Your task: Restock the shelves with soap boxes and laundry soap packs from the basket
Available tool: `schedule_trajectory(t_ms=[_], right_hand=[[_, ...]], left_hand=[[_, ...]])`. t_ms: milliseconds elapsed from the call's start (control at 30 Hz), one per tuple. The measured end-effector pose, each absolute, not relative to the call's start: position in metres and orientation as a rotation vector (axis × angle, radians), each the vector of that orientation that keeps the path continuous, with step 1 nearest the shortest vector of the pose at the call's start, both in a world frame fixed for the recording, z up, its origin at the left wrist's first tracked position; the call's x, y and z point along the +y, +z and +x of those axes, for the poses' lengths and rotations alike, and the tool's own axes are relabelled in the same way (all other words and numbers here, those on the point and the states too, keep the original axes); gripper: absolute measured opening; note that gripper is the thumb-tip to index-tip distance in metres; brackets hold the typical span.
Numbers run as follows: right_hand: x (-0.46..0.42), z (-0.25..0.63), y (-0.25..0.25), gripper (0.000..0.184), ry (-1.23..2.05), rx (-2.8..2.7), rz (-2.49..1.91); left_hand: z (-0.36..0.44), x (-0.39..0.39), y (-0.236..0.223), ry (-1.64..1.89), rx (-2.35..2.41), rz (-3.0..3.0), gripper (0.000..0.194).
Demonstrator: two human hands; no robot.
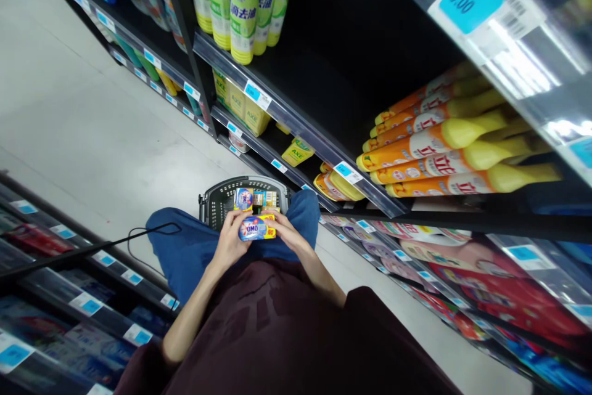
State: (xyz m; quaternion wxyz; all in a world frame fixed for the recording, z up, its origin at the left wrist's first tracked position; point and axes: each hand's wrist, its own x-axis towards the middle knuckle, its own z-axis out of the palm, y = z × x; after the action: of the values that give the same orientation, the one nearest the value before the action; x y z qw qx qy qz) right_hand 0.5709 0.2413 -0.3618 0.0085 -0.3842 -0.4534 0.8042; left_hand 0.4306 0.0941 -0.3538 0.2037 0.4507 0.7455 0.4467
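Between my two hands is a blue and yellow OMO pack, held level above my lap. My left hand grips its left end, and my right hand has the fingers closed on its right end. Just beyond, a dark shopping basket stands on the floor between my knees. Inside it lie another OMO pack and a few small boxes with a barcode. The near part of the basket is hidden by my hands and the held pack.
Shelves rise on both sides. At the right lie orange bottles with yellow caps; green bottles stand higher up. Yellow AXE packs sit on a lower shelf. A thin black rod crosses the left shelf. Pale floor stretches ahead.
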Motion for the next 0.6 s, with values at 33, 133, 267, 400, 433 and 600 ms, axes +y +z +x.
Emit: schedule_trajectory(t_ms=[33,133,267,400,433,600], right_hand=[[0.244,0.572,-0.359,0.042,2.509,-1.423,-1.212],[0.254,0.577,-0.350,0.042,2.516,-1.458,-1.219],[0.270,0.586,-0.336,0.052,2.559,-1.532,-1.067],[0.284,0.597,-0.328,0.053,2.580,-1.576,-1.014],[0.286,0.600,-0.327,0.052,2.571,-1.589,-1.018],[0.286,0.603,-0.324,0.074,2.317,-1.903,-0.911]], left_hand=[[0.431,0.095,-0.353,1.252,2.069,1.262,0.060],[0.429,0.098,-0.349,1.267,2.008,1.321,0.058],[0.425,0.106,-0.343,1.267,1.910,1.462,0.059],[0.425,0.115,-0.342,1.253,1.825,1.585,0.063],[0.424,0.117,-0.343,1.246,1.811,1.613,0.065],[0.421,0.122,-0.360,1.212,1.770,1.792,0.068]])
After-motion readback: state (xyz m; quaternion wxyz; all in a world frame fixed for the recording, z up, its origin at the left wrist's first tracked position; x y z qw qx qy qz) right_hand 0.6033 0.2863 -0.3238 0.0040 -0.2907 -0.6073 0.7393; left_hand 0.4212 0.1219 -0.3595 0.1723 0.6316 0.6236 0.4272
